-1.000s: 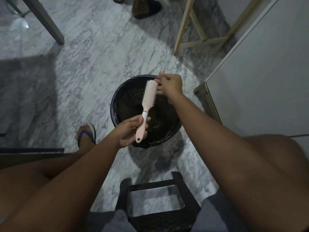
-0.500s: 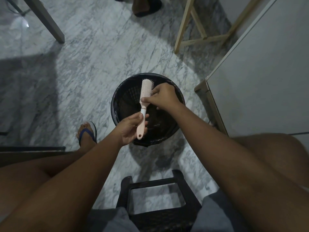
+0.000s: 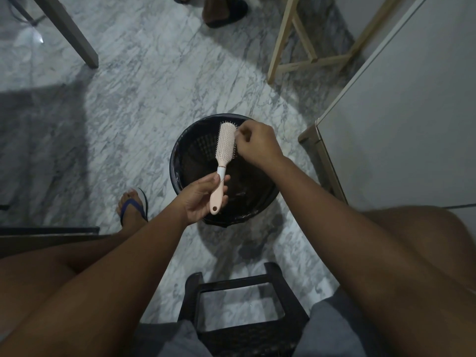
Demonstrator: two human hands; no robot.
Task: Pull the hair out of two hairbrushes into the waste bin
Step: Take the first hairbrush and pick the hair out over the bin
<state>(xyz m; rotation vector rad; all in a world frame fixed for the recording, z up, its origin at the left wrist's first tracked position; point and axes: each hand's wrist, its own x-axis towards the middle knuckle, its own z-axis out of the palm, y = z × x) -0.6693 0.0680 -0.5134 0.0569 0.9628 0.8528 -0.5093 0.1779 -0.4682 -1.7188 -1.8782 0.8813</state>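
A pale pink hairbrush (image 3: 224,148) with a white collar is held over the round black waste bin (image 3: 180,161) on the marble floor. My left hand (image 3: 203,197) grips its handle, bristles facing up and toward me. My right hand (image 3: 257,144) is at the right edge of the brush head near its tip, fingers pinched together against the bristles; any hair between them is too fine to see. Only one hairbrush is in view.
A black plastic stool (image 3: 239,287) stands between my knees, just in front of me. A white cabinet (image 3: 401,119) fills the right side. Wooden frame legs (image 3: 288,42) stand beyond the bin, a grey table leg (image 3: 69,32) far left, and another person's sandalled foot (image 3: 224,11) at the top.
My right hand slid down to the base of the brush head, then came back up to the right side near the tip. The brush stayed over the bin in my left hand.
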